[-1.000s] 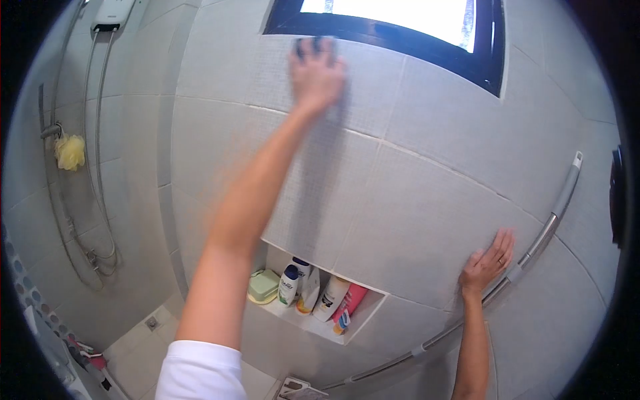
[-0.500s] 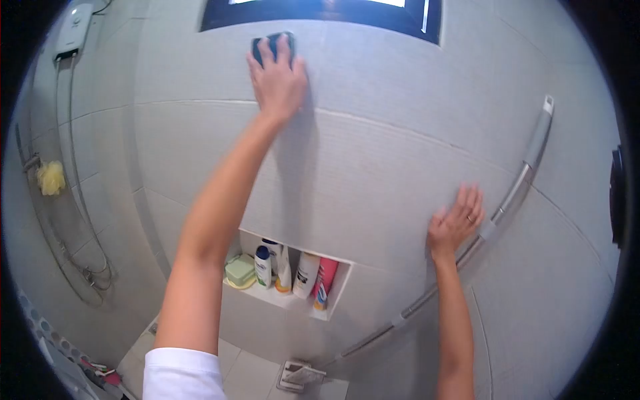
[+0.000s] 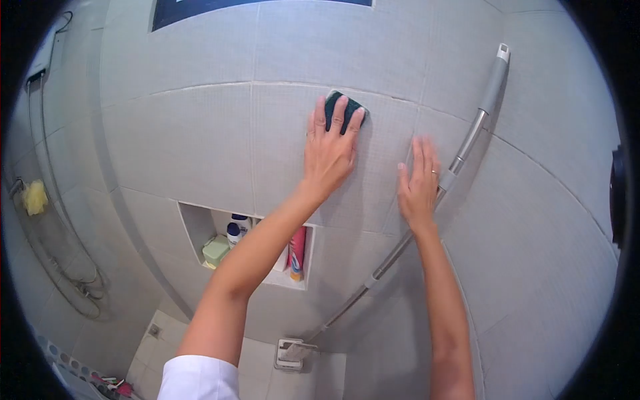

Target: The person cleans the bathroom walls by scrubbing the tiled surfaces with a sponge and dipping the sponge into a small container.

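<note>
My left hand (image 3: 328, 152) presses a dark green scouring sponge (image 3: 348, 115) against the grey tiled wall (image 3: 200, 133), just under a horizontal grout line. Its fingers are spread over the sponge and hide part of it. To the right, my right hand (image 3: 420, 190) rests with fingers stretched out, apparently touching the wall, with a ring on one finger and slightly blurred fingertips. Right beside it, a long-handled floor tool with a metal pole (image 3: 474, 131) leans diagonally across the corner. The right hand does not grip that pole.
A wall niche (image 3: 299, 283) holds a pale green soap box (image 3: 215, 250), bottles and a red tube (image 3: 297, 255), partly hidden by my left forearm. A window (image 3: 260, 7) is above. Left are a shower hose (image 3: 63, 193) and yellow bath puff (image 3: 35, 198). The pole's head (image 3: 289, 357) stands low.
My left hand has moved the sponge down and to the right, from below the window to nearer my right hand. The right hand has shifted slightly along the wall, and the view has turned.
</note>
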